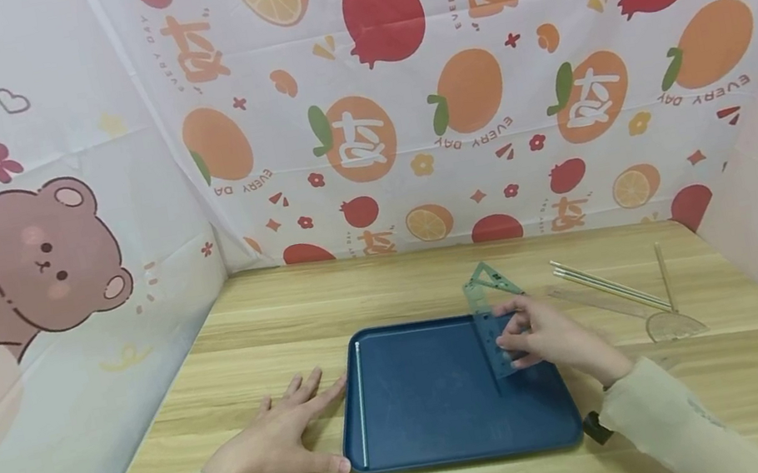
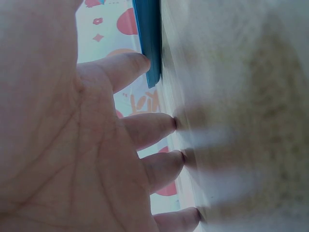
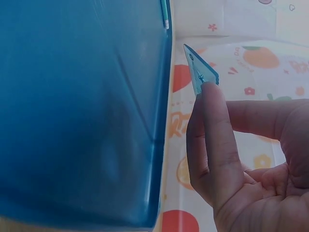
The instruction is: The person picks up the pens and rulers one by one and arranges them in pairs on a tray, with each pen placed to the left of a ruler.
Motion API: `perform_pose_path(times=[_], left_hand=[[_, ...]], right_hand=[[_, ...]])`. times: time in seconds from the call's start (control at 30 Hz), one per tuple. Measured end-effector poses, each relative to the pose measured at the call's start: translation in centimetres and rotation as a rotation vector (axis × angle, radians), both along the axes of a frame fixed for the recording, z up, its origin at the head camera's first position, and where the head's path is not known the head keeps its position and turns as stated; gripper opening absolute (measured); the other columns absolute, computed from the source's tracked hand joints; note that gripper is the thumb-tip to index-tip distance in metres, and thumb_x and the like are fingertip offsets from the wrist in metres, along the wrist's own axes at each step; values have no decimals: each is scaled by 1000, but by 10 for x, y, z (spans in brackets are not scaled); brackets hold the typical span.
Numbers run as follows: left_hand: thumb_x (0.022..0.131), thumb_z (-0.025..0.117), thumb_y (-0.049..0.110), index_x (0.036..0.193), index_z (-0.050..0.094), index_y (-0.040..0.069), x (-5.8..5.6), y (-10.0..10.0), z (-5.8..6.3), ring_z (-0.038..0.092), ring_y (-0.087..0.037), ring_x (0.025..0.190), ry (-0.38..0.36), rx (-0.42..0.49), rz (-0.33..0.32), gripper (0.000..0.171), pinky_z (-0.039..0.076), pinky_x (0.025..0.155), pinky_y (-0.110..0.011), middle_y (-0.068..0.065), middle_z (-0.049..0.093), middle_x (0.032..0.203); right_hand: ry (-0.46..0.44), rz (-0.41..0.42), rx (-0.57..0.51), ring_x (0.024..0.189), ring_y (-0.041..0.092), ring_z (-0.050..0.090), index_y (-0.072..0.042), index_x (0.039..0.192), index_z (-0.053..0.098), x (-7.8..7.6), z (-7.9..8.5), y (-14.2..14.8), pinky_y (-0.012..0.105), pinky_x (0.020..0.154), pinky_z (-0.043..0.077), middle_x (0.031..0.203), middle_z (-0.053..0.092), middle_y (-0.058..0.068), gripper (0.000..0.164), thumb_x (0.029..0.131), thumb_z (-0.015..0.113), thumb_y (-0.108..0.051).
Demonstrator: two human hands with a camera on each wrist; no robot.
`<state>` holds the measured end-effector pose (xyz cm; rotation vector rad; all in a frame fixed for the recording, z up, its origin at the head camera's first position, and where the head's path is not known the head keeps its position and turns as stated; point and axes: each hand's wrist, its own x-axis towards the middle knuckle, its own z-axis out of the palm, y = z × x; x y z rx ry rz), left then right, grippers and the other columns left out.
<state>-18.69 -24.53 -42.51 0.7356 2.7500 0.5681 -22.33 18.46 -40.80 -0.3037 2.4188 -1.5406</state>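
My right hand [image 1: 537, 335] pinches a translucent green ruler [image 1: 485, 336] above the right part of a blue tray [image 1: 445, 394]. In the right wrist view, one end of the ruler [image 3: 203, 72] sticks out past the fingertips; the rest is hidden by the hand. A green set square [image 1: 489, 278] shows just behind the ruler, beyond the tray's far edge. My left hand [image 1: 280, 436] is spread beside the tray's left side, thumb and index finger at its rim. In the left wrist view, other fingertips [image 2: 166, 123] rest on the table. A pencil [image 1: 361, 404] lies along the tray's left side.
To the right of the tray lie several pencils [image 1: 612, 284], a clear ruler [image 1: 599, 301] and a clear protractor [image 1: 672, 325] on the wooden table [image 1: 372, 284]. Printed cloth [image 1: 415, 179] hangs behind the table, and more cloth covers both sides.
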Motion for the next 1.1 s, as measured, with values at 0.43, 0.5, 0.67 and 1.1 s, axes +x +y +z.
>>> perform_pose_path(times=[0.43, 0.5, 0.67, 1.1], left_hand=[[77, 85, 72, 170, 35, 25, 0, 1, 0, 20, -64, 158, 16, 7, -4, 115, 14, 110, -94, -31, 23, 175], [77, 85, 72, 170, 35, 26, 0, 1, 0, 20, -64, 158, 17, 7, -5, 115, 14, 110, -94, -31, 24, 174], [77, 85, 72, 170, 35, 26, 0, 1, -1, 20, -64, 158, 14, 6, -3, 115, 14, 110, -94, -31, 23, 175], [77, 85, 72, 170, 35, 27, -1, 0, -1, 20, -64, 158, 3, 4, 3, 115, 14, 110, -94, -30, 23, 175]], right_hand=[[-19, 37, 13, 82, 17, 71, 7, 148, 47, -2, -6, -16, 34, 73, 67, 100, 68, 13, 49, 104, 67, -3], [-28, 37, 13, 81, 17, 71, 7, 148, 48, -1, -5, -19, 34, 72, 67, 100, 68, 13, 49, 104, 68, -3], [-52, 42, 5, 82, 17, 72, 6, 147, 50, 0, -4, -25, 36, 73, 68, 100, 68, 13, 48, 104, 68, -4], [-59, 72, -1, 83, 18, 72, 2, 146, 53, 3, -5, -39, 36, 74, 68, 101, 68, 13, 46, 104, 69, -6]])
